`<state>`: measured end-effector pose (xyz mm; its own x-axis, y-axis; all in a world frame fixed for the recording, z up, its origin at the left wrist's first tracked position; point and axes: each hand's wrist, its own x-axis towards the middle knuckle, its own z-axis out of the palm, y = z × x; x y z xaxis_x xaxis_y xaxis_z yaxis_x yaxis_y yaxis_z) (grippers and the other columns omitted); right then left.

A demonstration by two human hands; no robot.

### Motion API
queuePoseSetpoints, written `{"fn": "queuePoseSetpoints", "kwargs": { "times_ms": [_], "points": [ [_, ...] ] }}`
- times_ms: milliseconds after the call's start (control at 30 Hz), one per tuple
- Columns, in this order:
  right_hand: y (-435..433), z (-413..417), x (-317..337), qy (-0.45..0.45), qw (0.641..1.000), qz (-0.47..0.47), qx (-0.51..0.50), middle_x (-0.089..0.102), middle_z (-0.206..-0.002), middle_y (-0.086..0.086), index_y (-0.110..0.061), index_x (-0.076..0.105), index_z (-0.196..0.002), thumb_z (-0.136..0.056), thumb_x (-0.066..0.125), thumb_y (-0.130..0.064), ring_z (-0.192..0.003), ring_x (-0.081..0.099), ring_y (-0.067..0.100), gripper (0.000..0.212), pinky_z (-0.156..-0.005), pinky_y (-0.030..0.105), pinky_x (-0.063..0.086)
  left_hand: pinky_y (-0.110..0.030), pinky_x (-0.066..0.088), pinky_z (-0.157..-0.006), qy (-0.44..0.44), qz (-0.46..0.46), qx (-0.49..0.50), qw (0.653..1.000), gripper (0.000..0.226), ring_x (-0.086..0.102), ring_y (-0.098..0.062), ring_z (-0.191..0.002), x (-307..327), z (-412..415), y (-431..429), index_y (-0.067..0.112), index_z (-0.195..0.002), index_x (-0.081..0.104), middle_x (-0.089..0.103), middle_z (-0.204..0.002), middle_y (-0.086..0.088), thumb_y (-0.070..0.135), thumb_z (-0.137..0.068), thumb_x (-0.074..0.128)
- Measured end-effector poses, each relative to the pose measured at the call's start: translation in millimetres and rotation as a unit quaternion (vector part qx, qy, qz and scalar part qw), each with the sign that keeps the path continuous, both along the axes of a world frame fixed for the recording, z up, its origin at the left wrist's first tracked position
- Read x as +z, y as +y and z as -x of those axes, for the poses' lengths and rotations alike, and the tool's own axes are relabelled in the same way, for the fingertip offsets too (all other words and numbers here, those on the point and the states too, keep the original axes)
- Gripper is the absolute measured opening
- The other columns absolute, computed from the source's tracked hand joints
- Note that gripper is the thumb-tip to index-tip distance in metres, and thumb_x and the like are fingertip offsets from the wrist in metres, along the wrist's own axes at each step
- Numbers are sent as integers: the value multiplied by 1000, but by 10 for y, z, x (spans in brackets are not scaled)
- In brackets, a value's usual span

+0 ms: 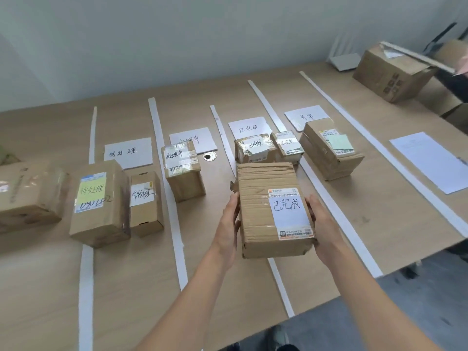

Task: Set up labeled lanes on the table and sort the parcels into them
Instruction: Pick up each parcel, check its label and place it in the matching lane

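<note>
The left hand point(229, 224) and right hand point(322, 224) grip a parcel point(271, 211) by its sides, over the desk point(141, 287). Just beyond them sit two small boxes point(253, 148) under a paper label point(249, 127). Sorting is midway; the parcel probably needs setting down in this lane.

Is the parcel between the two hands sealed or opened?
Sealed: the parcel is taped all round, no flap lifted. The left hand and right hand grip its sides.

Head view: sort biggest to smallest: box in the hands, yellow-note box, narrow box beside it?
1. Held box and yellow-note box look alike; the held one is nearer, so unsure.
2. Narrow box is smallest.
</note>
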<state>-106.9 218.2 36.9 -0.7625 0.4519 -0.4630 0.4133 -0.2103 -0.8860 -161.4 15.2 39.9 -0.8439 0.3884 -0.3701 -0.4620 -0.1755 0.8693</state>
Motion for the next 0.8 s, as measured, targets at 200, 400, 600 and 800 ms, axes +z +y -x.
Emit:
{"fn": "queuePoseSetpoints", "kwargs": {
  "times_ms": [200, 400, 600, 800],
  "points": [
    [633, 369, -262, -21, 999, 2, 31, 80, -116, 1, -25, 74, -115, -110, 38, -57, -106, 75, 23, 48, -86, 43, 57, -50, 24, -128, -20, 50, -9, 999, 54, 49, -5, -144, -263, 290, 522, 43, -142, 63, 64, -144, 22, 66, -108, 29],
    [1077, 743, -462, -56, 995, 12, 84, 81, -115, -7, -42, 78, -112, -108, 36, -63, -106, 76, 21, 47, -87, 45, 56, -21, 50, -99, -79, 54, 53, 994, 50, 68, 11, -111, -354, 470, 1055, 32, -128, 70, 77, -119, 24, 52, -113, 26],
    [1348, 923, -687, -93, 988, 22, 120, 81, -114, -6, -36, 78, -115, -107, 37, -65, -105, 76, 22, 51, -80, 43, 55, -7, 52, -69, -130, 37, 99, 986, 49, 73, 12, -90, -397, 505, 1394, 29, -118, 70, 80, -98, 23, 45, -115, 23],
    [1436, 985, -793, -86, 987, 15, 138, 81, -116, -4, -31, 77, -117, -108, 41, -60, -111, 75, 21, 47, -93, 46, 55, -12, 56, -69, -143, 36, 131, 980, 51, 75, 6, -89, -538, 544, 1519, 27, -118, 71, 81, -98, 18, 48, -115, 24]
  ]
}}
